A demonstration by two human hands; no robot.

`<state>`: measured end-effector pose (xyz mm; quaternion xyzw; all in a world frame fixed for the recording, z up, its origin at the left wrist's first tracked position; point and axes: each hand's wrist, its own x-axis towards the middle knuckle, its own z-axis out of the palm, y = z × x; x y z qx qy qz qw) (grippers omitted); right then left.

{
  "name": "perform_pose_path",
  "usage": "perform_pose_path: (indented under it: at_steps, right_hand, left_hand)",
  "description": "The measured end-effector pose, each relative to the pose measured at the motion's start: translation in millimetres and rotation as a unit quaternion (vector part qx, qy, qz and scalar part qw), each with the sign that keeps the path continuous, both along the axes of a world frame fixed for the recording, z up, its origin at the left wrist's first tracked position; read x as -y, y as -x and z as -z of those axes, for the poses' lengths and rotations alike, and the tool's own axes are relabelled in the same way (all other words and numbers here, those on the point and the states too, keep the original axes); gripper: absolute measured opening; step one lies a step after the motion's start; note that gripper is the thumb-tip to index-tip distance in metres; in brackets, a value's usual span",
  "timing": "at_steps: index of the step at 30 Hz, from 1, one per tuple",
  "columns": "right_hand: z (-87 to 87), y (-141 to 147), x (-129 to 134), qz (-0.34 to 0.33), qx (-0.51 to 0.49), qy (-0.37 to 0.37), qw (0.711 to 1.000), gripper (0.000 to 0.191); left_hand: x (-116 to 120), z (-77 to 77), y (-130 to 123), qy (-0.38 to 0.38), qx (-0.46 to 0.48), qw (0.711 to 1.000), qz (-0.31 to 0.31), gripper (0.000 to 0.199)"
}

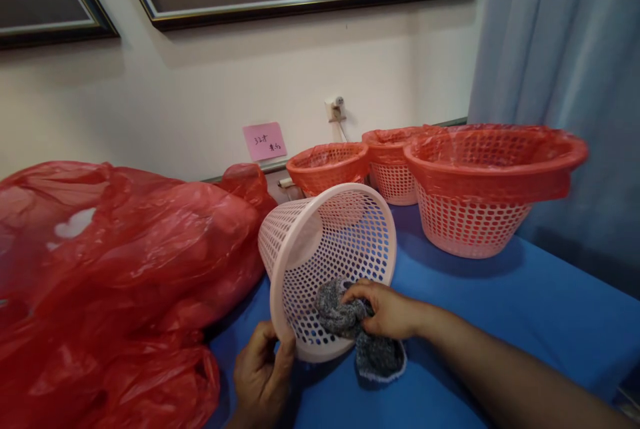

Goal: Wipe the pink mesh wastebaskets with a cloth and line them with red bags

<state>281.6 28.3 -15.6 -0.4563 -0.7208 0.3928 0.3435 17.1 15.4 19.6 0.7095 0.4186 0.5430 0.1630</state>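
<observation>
A pale pink perforated basket (284,275) lies tipped on its side, its mouth facing right and toward me. My left hand (265,372) grips the lower left of its rim between thumb and fingers. Closed around a grey speckled cloth (336,309), my right hand (383,309) is at the basket's mouth. Part of the cloth rests against the inside wall, and its light-edged end hangs outside over the rim. The fingertips of my right hand are partly hidden in the cloth.
Red plastic bags (135,282) fill the left of the blue table (565,302). Behind stand a large lined basket (470,222) and two smaller ones, (395,182) among them. A pink note (265,141) and a socket (335,110) are on the wall; a curtain (565,82) hangs right.
</observation>
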Motion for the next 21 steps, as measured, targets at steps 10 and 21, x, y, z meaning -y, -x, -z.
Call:
perform_pose_path:
  at_steps: [10, 21]
  right_hand:
    - [-8.7, -8.5, 4.6, 0.016, 0.044, -0.007, 0.999, 0.059]
    - [-7.1, -3.6, 4.7, 0.015, 0.022, -0.012, 1.0, 0.067]
  left_hand:
    - [-1.0, -11.5, -1.7, -0.036, -0.128, 0.984, 0.118, 0.025]
    - [1.7, -16.4, -21.0, -0.016, -0.131, 0.986, 0.106, 0.024]
